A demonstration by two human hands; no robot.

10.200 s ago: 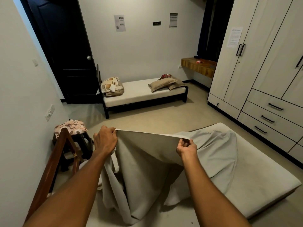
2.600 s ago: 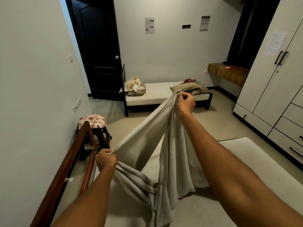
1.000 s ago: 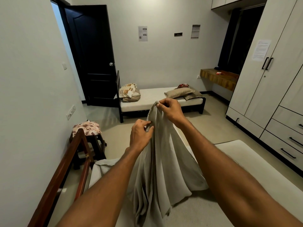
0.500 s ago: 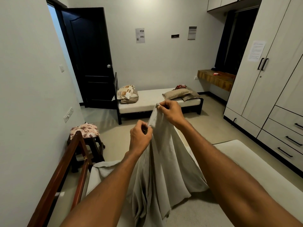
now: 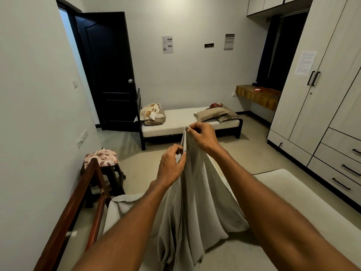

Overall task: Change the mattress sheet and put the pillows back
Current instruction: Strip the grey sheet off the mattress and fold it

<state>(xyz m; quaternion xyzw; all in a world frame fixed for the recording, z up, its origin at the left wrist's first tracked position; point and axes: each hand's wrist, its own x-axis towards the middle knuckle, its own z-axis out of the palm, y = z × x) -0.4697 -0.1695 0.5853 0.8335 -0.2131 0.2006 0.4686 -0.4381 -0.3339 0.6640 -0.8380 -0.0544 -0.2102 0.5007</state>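
A grey sheet (image 5: 197, 208) hangs in folds from both my hands over the bare mattress (image 5: 304, 210) below me. My right hand (image 5: 203, 135) pinches the sheet's top edge, held highest. A little lower and to the left, my left hand (image 5: 172, 165) pinches the same edge. The sheet's lower part lies bunched on the mattress. Brown pillows (image 5: 213, 114) lie at the right end of the far bed (image 5: 181, 124). At its left end sits a patterned bundle (image 5: 152, 113) on another pillow.
A wooden bed frame rail (image 5: 76, 204) runs along the left wall. A dark stool with a floral cloth (image 5: 101, 159) stands beside it. The wardrobe with drawers (image 5: 328, 114) fills the right side. A dark door (image 5: 107, 71) stands open at the back left.
Earlier my hands held the sheet spread wide apart. They have come together near the top edge, the left hand rising to just under the right. Since half a second ago little has moved.
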